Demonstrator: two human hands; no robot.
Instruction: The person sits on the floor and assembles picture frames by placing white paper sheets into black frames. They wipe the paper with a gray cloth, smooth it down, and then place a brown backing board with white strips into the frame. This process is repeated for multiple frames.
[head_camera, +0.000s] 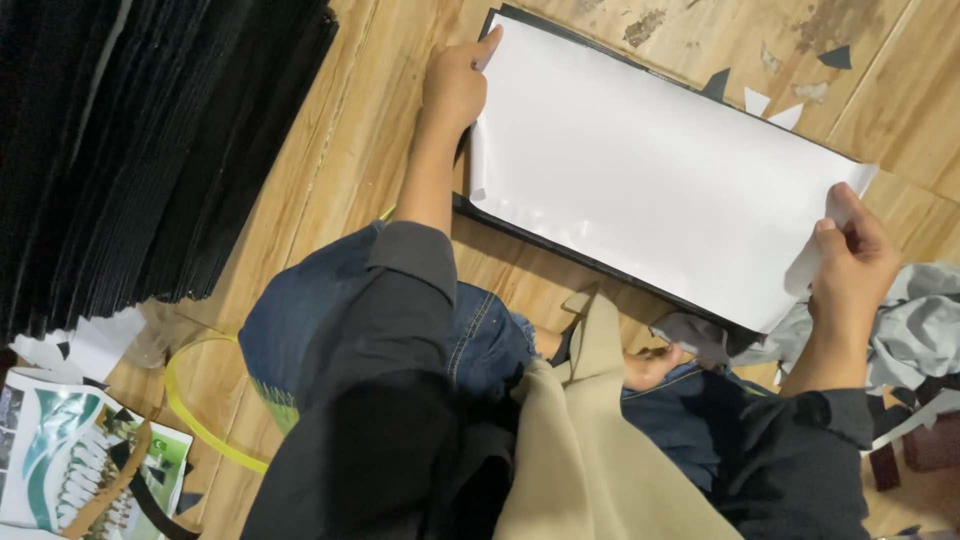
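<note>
Left hand pins the white sheet at frame top; right hand pinches its right corner over the black board.
</note>
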